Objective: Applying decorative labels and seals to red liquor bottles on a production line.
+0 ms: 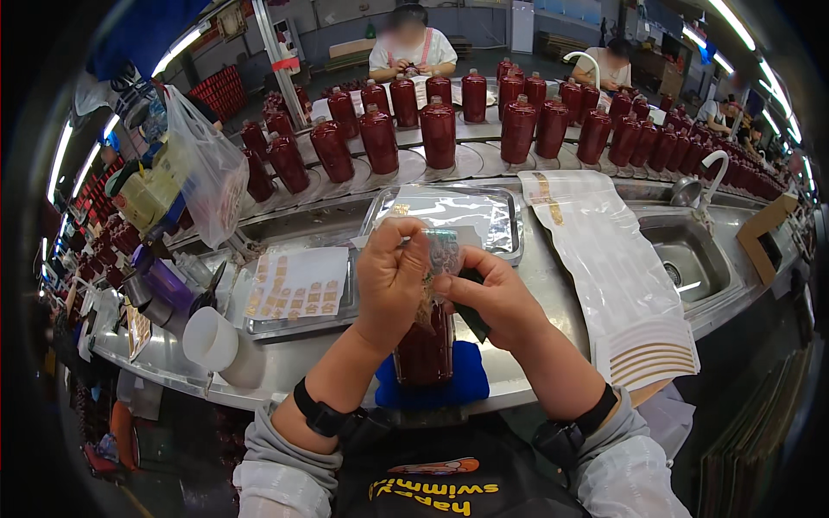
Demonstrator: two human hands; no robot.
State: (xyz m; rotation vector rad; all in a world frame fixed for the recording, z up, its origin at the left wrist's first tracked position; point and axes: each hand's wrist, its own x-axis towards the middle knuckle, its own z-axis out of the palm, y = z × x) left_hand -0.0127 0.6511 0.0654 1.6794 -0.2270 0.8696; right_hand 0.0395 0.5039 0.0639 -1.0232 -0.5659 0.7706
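My left hand (390, 274) is closed, thumb against fingers, at the left edge of a clear patterned plastic film (443, 249). From the other side my right hand (496, 300) pinches the film's lower part with thumb and forefinger. A dark green flat piece (469, 321) shows beneath the right hand; I cannot tell how it is held. Just below both hands, a dark red glass bottle (423, 356) stands upright on a folded blue cloth (471, 375). My hands and the film hide its neck.
Beyond a metal tray (509, 216), several dark red bottles (439, 138) stand on a conveyor. On the left are a sheet of gold decals (298, 283) and a white cup (210, 338). At right lie a long decal sheet (596, 250) and a sink (691, 255). Co-workers sit opposite.
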